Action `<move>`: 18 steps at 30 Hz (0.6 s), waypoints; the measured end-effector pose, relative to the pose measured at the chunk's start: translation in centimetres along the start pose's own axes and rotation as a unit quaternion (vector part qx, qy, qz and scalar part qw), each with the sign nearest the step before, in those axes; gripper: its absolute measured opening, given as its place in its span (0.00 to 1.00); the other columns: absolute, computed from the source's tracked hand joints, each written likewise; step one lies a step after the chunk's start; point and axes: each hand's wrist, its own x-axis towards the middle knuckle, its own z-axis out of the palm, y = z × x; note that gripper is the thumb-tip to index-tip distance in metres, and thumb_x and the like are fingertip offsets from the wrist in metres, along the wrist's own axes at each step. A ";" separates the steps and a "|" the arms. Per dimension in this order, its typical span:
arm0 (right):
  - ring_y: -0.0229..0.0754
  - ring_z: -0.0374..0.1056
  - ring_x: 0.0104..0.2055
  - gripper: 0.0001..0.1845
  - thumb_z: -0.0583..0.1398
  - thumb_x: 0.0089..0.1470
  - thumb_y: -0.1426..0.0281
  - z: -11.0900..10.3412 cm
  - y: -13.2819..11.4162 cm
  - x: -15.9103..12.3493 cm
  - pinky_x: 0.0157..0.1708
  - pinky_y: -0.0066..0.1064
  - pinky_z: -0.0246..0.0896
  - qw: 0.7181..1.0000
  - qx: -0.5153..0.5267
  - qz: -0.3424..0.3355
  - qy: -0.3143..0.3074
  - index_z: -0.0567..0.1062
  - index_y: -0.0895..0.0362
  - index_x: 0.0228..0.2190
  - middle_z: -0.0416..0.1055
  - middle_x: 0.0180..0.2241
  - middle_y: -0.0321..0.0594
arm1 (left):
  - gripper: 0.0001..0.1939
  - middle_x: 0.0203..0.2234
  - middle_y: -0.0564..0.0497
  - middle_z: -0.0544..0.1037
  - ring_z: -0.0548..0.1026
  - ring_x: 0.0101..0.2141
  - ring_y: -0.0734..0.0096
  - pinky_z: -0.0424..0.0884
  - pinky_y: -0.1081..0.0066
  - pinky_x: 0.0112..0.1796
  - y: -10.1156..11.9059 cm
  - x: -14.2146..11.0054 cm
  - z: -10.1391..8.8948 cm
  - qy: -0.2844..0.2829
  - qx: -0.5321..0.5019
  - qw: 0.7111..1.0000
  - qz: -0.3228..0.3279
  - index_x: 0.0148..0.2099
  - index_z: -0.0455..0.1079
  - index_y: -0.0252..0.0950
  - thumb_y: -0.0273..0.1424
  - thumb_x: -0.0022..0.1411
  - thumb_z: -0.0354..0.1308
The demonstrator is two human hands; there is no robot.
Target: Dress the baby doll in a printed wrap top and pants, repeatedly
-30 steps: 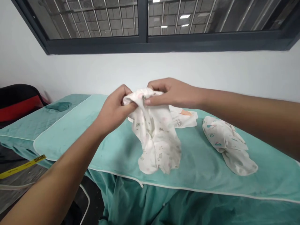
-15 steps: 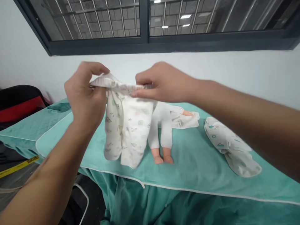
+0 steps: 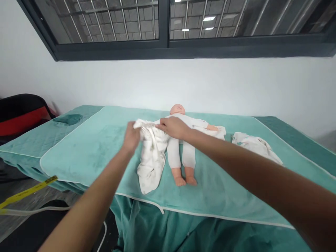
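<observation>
A white printed baby garment (image 3: 152, 164) hangs bunched from both hands, its lower end on the green mat. At its upper left edge, my left hand (image 3: 132, 137) has its fingers closed on the cloth. My right hand (image 3: 173, 127) pinches the upper right edge, in front of the doll's body. Right beside the garment a baby doll (image 3: 188, 154) in a white suit lies on its back, head toward the wall and bare feet toward me. White cloth (image 3: 221, 132) lies under the doll's arm on the right.
Another white printed garment (image 3: 257, 147) lies crumpled on the right of the green mat (image 3: 223, 196), partly behind my right forearm. A black and red object (image 3: 25, 117) stands at the far left. A yellow strap (image 3: 28, 190) and pale cable (image 3: 36, 211) are at lower left.
Both hands have come down and away from me with the garment, from in front of the wall onto the mat. The garment is now gathered, and the doll's head shows.
</observation>
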 end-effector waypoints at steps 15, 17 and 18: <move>0.51 0.60 0.54 0.18 0.53 0.62 0.59 6.3 7.3 2.6 0.49 0.39 0.54 0.990 0.032 0.091 0.106 0.67 0.57 0.49 0.67 0.52 0.50 | 0.21 0.55 0.44 0.68 0.66 0.56 0.56 0.62 0.61 0.55 -2.1 0.8 5.5 -0.013 0.053 0.997 0.059 0.55 0.63 0.37 0.23 0.58 0.50; 0.55 0.56 0.59 0.26 0.55 0.60 0.56 6.6 9.5 3.5 0.53 0.44 0.51 0.978 0.027 0.166 0.126 0.63 0.59 0.54 0.62 0.57 0.54 | 0.15 0.50 0.47 0.73 0.71 0.51 0.61 0.65 0.62 0.53 -0.5 -0.7 7.4 -0.109 0.000 0.991 0.075 0.51 0.67 0.40 0.29 0.62 0.49; 0.57 0.54 0.60 0.30 0.55 0.59 0.54 6.8 10.5 4.0 0.54 0.46 0.50 0.968 0.032 0.212 0.130 0.61 0.60 0.55 0.61 0.58 0.56 | 0.15 0.48 0.46 0.74 0.71 0.50 0.61 0.65 0.62 0.53 0.3 -1.5 8.3 -0.158 -0.016 0.985 0.071 0.51 0.68 0.39 0.30 0.63 0.49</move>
